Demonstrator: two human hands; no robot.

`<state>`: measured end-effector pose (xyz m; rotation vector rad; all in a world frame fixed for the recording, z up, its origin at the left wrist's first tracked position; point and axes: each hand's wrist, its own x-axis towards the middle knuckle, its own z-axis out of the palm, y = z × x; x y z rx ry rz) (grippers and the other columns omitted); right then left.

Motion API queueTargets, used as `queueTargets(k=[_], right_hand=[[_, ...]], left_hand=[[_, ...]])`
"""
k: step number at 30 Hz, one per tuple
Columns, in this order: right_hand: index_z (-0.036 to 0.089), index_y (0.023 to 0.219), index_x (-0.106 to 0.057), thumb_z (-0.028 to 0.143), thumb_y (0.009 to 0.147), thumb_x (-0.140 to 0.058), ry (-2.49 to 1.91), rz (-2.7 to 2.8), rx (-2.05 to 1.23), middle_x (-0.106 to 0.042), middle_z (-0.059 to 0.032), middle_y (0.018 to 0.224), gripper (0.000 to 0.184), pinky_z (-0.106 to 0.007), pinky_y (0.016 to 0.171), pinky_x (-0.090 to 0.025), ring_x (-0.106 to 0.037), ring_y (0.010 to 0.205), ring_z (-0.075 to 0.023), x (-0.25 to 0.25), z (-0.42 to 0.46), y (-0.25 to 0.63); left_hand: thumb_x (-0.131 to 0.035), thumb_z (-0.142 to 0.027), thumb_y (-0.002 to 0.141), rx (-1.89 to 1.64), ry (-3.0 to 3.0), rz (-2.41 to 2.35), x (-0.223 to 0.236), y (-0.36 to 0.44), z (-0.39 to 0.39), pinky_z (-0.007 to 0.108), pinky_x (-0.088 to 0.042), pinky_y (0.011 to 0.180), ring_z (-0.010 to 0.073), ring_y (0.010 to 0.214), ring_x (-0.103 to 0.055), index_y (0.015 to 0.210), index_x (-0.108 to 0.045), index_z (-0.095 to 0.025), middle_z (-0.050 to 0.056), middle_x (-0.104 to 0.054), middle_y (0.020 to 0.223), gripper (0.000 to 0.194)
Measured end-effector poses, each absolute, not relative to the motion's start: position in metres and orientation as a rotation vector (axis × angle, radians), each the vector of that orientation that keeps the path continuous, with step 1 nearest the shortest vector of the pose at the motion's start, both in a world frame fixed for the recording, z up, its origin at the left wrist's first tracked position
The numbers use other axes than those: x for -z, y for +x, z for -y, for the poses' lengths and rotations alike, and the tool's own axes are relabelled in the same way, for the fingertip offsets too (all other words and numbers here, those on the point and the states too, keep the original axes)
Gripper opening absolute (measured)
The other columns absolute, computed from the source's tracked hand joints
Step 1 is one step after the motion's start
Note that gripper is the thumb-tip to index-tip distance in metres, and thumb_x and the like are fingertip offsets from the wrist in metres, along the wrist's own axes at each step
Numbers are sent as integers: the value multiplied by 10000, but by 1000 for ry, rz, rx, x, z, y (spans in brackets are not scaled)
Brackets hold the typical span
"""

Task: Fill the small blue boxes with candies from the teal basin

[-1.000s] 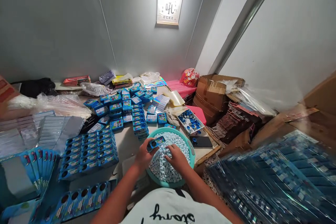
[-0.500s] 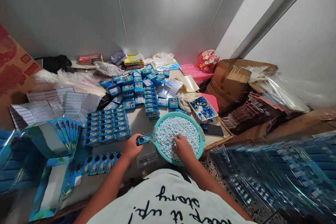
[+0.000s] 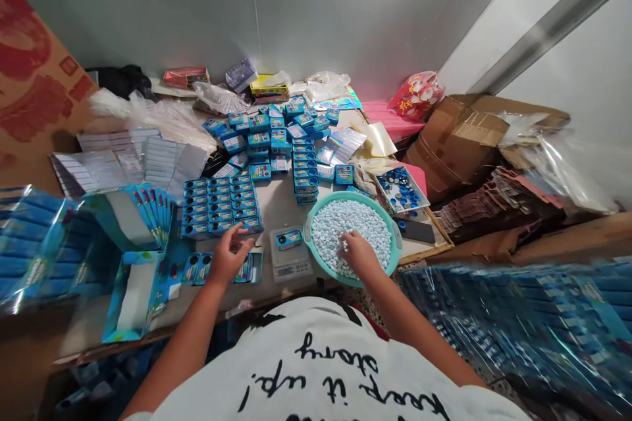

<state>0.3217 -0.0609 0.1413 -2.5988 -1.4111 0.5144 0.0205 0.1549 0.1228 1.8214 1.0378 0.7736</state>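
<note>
My right hand [image 3: 359,255] is over the teal colander-like basin [image 3: 396,237], its fingers curled together on some of the pale blue-white pellets [image 3: 328,227] that fill it. A small blue printed box [image 3: 289,239] with a dark round window lies on a small digital scale [image 3: 295,270], just left of the basin. My left hand [image 3: 230,256] has its fingers spread and holds nothing. It hovers over a short row of similar blue boxes [image 3: 203,268], partly hiding them. Beyond it stands a neat block of stacked blue boxes [image 3: 220,207].
Loose blue boxes [image 3: 259,138] are heaped at the back, beside a tall stack [image 3: 306,174]. Open display cartons [image 3: 133,296] stand at left. A white tray [image 3: 402,189] of blue caps and a dark phone-like slab [image 3: 417,231] lie right of the basin. Wrapped packs [image 3: 518,316] fill the right.
My left hand has let go of the small blue box, which now lies on the scale, and has moved left. My right hand stays in the pellets, fingers more closed. The view has shifted.
</note>
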Motion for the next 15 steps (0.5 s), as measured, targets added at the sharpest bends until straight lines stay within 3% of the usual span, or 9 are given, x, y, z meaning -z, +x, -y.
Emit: queueTargets(k=[3,7,15], right_hand=[[176,1049,-654,242,816,-687,-2578,1355,-511,-586,-61,1043,244,-254,757,-367,-567,863,-164,-136,63,325],[177,1002,-690,208,813,-661,-2527,1324,-526,-603,-48,970,193,-251,775,-378,-566,833,-157,-129,65,332],[172,985,-678,199,836,-596,-2594,1373,-366,-637,-68,940,172,-260,748,-361,-564,854,-182,-120,70,322]], left_hand=[[-634,-445,832,-942,1833,-1211,-120,-25,-153,282,-527,661,145,731,-632,1312,-500,-174,76,-677,1009,568],[-637,-433,824,-1055,1836,-1392,-109,-79,-135,257,-498,627,131,700,-606,1252,-532,-165,48,-660,918,516],[-593,-505,803,-843,1573,-1664,-48,-149,-81,298,-544,665,170,706,-633,1259,-512,-169,53,-645,904,572]])
